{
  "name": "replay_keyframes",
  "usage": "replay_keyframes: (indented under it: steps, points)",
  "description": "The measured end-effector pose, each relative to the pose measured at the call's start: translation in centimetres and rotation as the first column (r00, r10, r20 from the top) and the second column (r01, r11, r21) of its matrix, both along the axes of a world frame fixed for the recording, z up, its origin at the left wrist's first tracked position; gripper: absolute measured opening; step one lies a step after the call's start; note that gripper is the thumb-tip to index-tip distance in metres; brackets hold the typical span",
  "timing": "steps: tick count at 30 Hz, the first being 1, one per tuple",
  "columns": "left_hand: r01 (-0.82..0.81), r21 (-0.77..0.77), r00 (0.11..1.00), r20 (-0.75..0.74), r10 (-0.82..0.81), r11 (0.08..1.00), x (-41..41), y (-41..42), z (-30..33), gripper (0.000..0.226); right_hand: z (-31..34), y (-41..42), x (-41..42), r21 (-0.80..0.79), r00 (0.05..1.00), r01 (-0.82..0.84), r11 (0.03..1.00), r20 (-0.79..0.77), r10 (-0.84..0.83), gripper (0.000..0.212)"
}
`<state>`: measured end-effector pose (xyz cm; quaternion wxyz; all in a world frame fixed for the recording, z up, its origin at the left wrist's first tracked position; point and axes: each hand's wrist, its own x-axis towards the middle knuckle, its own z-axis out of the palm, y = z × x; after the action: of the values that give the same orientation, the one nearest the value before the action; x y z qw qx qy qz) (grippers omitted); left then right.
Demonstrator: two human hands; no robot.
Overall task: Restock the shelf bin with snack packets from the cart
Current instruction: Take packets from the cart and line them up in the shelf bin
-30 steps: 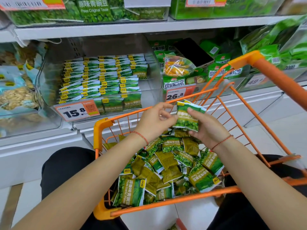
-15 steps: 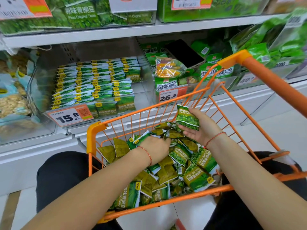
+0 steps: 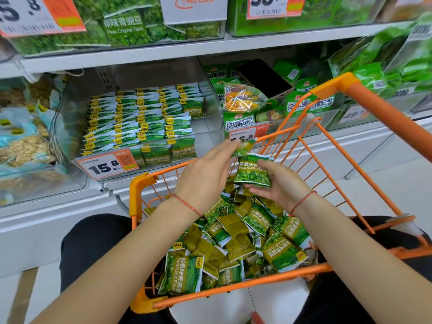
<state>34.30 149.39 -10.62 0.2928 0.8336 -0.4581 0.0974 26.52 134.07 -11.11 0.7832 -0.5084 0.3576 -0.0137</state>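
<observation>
An orange wire cart (image 3: pixel 350 183) in front of me holds several small green pea snack packets (image 3: pixel 254 232) in a loose heap. My right hand (image 3: pixel 280 185) holds a short stack of packets (image 3: pixel 253 173) above the heap. My left hand (image 3: pixel 205 176) is raised above the cart's far rim and pinches one blurred green packet (image 3: pixel 244 147) at its fingertips, just above the stack. The clear shelf bin (image 3: pixel 210 127) behind the cart holds neat rows of the same packets (image 3: pixel 140 118) and has bare room at its right side.
A price tag reading 15.8 (image 3: pixel 107 164) hangs on the bin's front. To the right stands a bin of mixed veggie crisp bags (image 3: pixel 245 106) with a black phone (image 3: pixel 264 78) on top. Nut bags (image 3: pixel 21 136) fill the left bin. A shelf board (image 3: pixel 163 52) runs above.
My left hand came up out of the cart's heap with one packet and moved to the stack in my right hand. My right hand rose slightly.
</observation>
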Motion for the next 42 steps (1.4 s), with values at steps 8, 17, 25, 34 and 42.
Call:
replay_keyframes:
  steps: [8,17,25,34,42]
  points:
    - [0.056,-0.054,0.952,-0.297,-0.069,0.997,-1.6,-0.4,-2.4,0.045,0.1,0.3,-0.3,0.091,0.988,-0.056,0.994,0.149,0.042,0.028]
    - [-0.246,-0.304,0.565,-0.817,-0.119,0.921,-0.8,-0.4,-1.0,0.056,0.0,0.8,-0.3,-0.050,0.956,-0.147,0.988,0.250,0.155,0.022]
    - [-0.225,-0.321,0.488,-0.854,-0.178,0.920,-1.1,-0.1,-0.5,0.067,0.2,1.3,-0.5,-0.319,0.929,-0.164,0.934,0.268,0.254,0.018]
    - [-0.149,-0.332,0.586,-0.789,-0.187,0.932,-1.2,-0.2,-1.0,0.067,-0.5,1.5,-0.8,-0.569,0.898,-0.174,0.804,0.244,0.367,0.055]
    - [0.026,-0.260,0.614,-0.758,-0.221,0.965,-0.1,0.7,1.2,0.088,0.3,1.6,-1.0,-0.702,0.879,-0.130,0.700,0.245,0.409,0.035]
